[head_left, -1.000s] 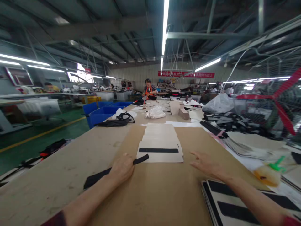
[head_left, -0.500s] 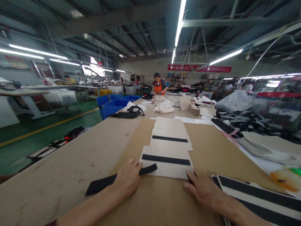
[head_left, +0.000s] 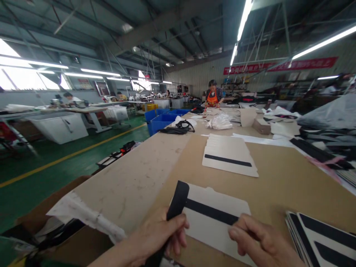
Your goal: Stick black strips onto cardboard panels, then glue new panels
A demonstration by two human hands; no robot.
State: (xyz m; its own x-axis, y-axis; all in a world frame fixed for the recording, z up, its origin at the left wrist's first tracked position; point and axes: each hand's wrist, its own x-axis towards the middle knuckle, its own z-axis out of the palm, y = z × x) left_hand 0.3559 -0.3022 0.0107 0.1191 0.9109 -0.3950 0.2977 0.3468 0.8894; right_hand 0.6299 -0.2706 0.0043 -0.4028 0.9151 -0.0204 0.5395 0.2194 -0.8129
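Observation:
My left hand (head_left: 167,230) is closed around a black fabric strip (head_left: 178,200), whose broad upper end stands up over a board's left edge. That pale board (head_left: 205,230) lies tilted on the table close to me, with a black band (head_left: 210,212) across it. Over the board's right side is my right hand (head_left: 257,237), its fingers curled and thumb pressed in; whether anything is pinched there is hidden. Farther off lies a row of overlapping pale boards (head_left: 228,148), the nearest one bearing a black band.
At right is a stack of boards with black bands (head_left: 325,237). An open carton (head_left: 80,248) stands below the table's left edge. Blue bins (head_left: 164,120), a plastic bag (head_left: 219,121) and a person in an orange apron (head_left: 213,98) are farther back.
The near board has come away from the row toward me and turned at an angle. My left hand has raised the strip's end; my right hand's fingers have curled. The view has swung left.

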